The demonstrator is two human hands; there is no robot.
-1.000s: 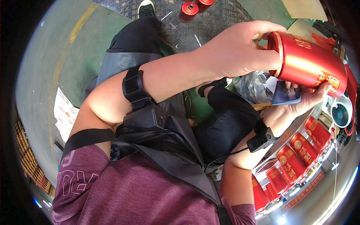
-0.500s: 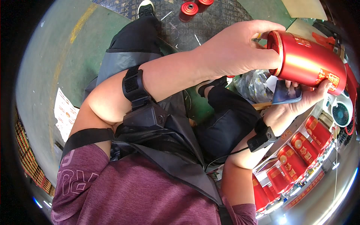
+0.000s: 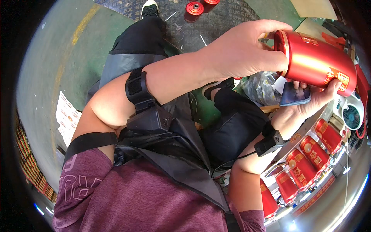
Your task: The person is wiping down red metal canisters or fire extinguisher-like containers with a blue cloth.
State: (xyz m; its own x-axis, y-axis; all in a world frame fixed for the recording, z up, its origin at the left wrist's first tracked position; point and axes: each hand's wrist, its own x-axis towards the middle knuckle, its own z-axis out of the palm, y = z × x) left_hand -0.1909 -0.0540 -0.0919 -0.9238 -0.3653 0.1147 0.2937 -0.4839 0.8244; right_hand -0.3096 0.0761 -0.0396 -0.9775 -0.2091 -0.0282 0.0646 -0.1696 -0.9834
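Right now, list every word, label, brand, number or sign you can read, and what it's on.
I don't copy wording; this is where print shows:
Red can: gold characters on its side, small.
Shirt sleeve: large pale letters, partly legible.
Dark mat: repeated letters.
White sheet: reddish print, too small to read.
Red packages: gold print, too small to read.

The left arm (image 3: 135, 89) bends sharply at the elbow (image 3: 96, 106) near nine o'clock, its forearm (image 3: 181, 75) stretching toward two o'clock. The left hand (image 3: 251, 52) shows its back and grips firmly, fingers (image 3: 276, 26) and thumb (image 3: 276, 62) spread in a C opening toward three o'clock. The right forearm (image 3: 288, 123) slants up between one and two o'clock; near three, the right hand (image 3: 313, 104) grips with palm upturned, thumb (image 3: 333, 88) raised, fingers partly hidden.
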